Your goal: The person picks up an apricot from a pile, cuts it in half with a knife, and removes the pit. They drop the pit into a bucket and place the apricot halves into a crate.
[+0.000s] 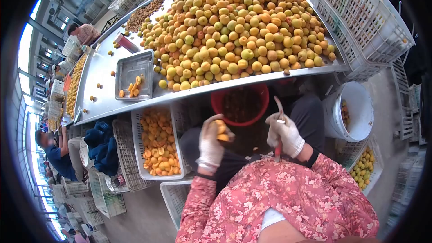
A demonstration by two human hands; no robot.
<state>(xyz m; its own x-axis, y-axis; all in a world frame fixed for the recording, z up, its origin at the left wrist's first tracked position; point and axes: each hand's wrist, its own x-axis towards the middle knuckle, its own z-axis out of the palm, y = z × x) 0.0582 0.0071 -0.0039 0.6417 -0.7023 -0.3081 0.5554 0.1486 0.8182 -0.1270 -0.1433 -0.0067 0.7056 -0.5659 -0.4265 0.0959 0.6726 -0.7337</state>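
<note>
Your L hand (pixel 210 146), in a thin white glove, has its fingers curled round a cut fruit (pixel 220 128), soft & orange. The fruit is up in front of your lap, nr the red tub (pixel 217 110). Your R hand (pixel 286 136), gloved too, has its fingers wrapped round a tool (pixel 279 105) w/ a red handle & a thin, bent metal end that points up.

The surface (pixel 101 78) is flat, shiny metal. A big pile (pixel 234 40) of round fruit sits on it, mostly yellow & orange, some a bit green.

Containers: the boxy gray tray (pixel 130 65) on the surface has a few orange pcs in it. Down on your L, the white plastic crate (pixel 136 146) is full of cut orange fruit. The round tub has dark bits in it, too dim to tell what. On your R, the white bucket (pixel 361 108) has some orange bits inside, & nr it a holey crate (pixel 377 153) has yellow-green fruit, whole & round.
</note>
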